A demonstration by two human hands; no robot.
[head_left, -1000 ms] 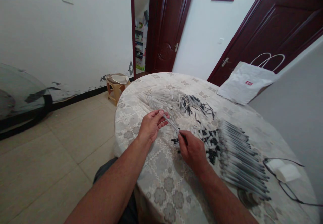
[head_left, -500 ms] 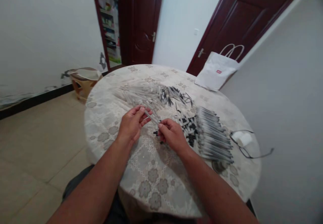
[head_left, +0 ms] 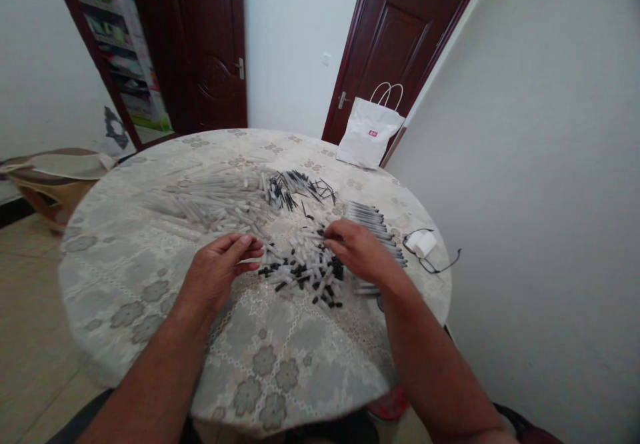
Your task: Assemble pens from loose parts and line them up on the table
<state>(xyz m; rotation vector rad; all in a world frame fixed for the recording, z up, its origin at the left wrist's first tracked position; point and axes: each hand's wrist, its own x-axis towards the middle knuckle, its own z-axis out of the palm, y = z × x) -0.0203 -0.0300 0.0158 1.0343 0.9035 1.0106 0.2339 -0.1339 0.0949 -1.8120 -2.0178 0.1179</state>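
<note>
My left hand hovers at the left edge of a pile of short clear and black pen caps. Its fingers are loosely bent and a little apart, with nothing visible in them. Over the pile's right side is my right hand, fingers curled in and thumb close to them; whatever they hold, if anything, is hidden. Behind that hand, grey pens lie side by side in a row, partly covered by my forearm. Long translucent pen barrels spread at the back left. Thin black-tipped refills lie beside them.
A patterned cloth covers the round table. At the right lie glasses and a white roll-like item. A white paper bag stands at the back edge. A stool is beyond the table's left side.
The view has turned to the right. The pen barrel that both hands held is no longer visible in them. My hands have moved apart, the right one toward the pen row.
</note>
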